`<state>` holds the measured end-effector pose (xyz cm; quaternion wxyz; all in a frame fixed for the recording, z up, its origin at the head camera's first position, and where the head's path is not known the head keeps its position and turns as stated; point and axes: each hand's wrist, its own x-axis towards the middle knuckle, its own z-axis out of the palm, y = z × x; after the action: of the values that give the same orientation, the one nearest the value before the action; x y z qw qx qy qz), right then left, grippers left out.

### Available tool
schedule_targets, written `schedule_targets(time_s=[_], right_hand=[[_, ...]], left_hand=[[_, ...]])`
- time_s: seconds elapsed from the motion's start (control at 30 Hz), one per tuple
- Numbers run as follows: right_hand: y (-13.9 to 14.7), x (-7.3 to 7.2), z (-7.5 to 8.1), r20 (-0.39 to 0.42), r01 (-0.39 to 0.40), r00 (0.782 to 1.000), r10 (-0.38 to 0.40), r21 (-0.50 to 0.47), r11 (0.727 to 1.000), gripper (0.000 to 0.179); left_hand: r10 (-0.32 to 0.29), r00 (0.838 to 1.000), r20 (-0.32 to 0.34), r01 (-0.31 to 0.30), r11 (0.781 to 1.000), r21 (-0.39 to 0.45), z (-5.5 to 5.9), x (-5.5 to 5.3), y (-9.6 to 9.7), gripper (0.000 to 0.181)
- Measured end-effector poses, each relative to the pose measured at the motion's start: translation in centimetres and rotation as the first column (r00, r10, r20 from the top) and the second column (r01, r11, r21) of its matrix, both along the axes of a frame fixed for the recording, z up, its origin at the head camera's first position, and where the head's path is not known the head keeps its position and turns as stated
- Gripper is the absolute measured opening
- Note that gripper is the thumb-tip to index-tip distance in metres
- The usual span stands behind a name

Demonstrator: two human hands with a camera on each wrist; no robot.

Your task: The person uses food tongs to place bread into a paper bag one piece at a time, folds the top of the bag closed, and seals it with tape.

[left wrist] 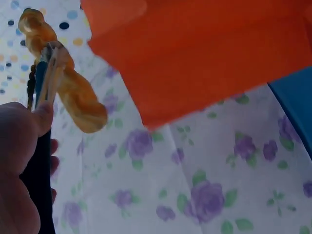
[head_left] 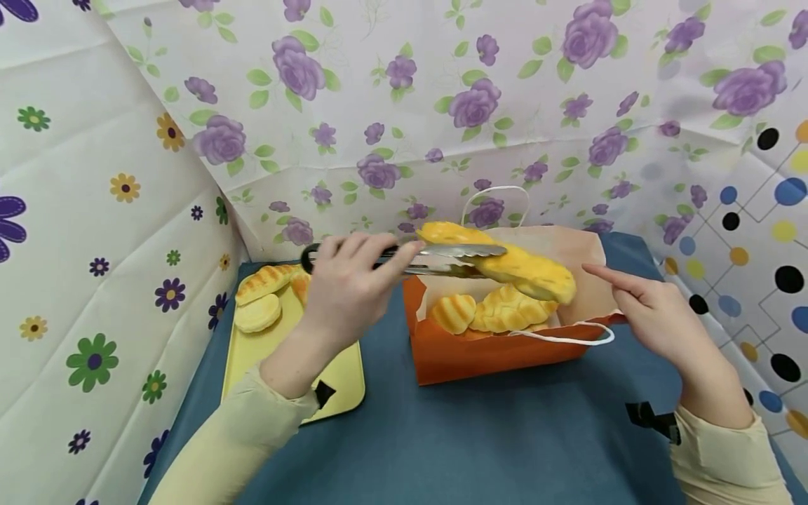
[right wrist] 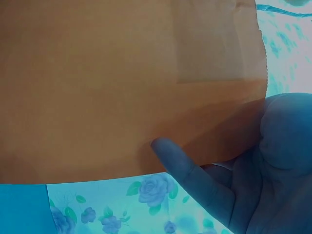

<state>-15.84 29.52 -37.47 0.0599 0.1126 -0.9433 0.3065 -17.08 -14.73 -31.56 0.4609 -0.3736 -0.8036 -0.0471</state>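
A pair of metal tongs (head_left: 463, 250) with black handles is gripped in my left hand (head_left: 350, 287). Between the tongs' ends hangs a long yellow twisted bread (head_left: 530, 270), tilted over the open orange paper bag (head_left: 492, 361). The left wrist view shows the twisted bread (left wrist: 80, 97) from below, beside the bag's orange wall (left wrist: 204, 58). My right hand (head_left: 663, 322) holds the bag's right rim, index finger stretched over the opening. In the right wrist view one finger lies along the bag's side (right wrist: 97, 97). Inside the bag rest a braided bread (head_left: 508, 310) and a striped roll (head_left: 454, 313).
To the left stands a yellow tray (head_left: 341, 382) with a round bun (head_left: 257, 313), a long striped bread (head_left: 265, 282) and another bread partly behind my left hand. White handles (head_left: 568, 339) rise from the bag. Patterned sheets (head_left: 379, 105) enclose the blue table (head_left: 454, 435).
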Motion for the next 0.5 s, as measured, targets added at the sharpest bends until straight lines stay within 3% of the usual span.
schedule_targets(time_s=[0.17,0.3,0.4,0.5], right_hand=[[-0.1,0.1,0.0,0.014,-0.005,1.0,0.005,-0.004,1.0,0.045],[-0.1,0.0,0.0,0.016,-0.01,1.0,0.01,0.001,1.0,0.045],[-0.1,0.1,0.1,0.021,-0.009,1.0,0.008,0.007,1.0,0.045],[-0.1,0.1,0.2,0.033,-0.007,0.999,0.007,0.013,1.0,0.045]], left_hand=[[0.076,0.996,0.036,-0.07,0.988,-0.135,-0.4,0.4,2.8,0.022],[0.123,0.98,0.156,-0.09,0.975,-0.203,-0.5,0.8,4.0,0.032],[0.163,0.951,0.262,-0.096,0.963,-0.253,-0.3,1.0,4.5,0.031],[0.233,0.904,0.359,-0.105,0.934,-0.342,0.0,1.1,5.1,0.03]])
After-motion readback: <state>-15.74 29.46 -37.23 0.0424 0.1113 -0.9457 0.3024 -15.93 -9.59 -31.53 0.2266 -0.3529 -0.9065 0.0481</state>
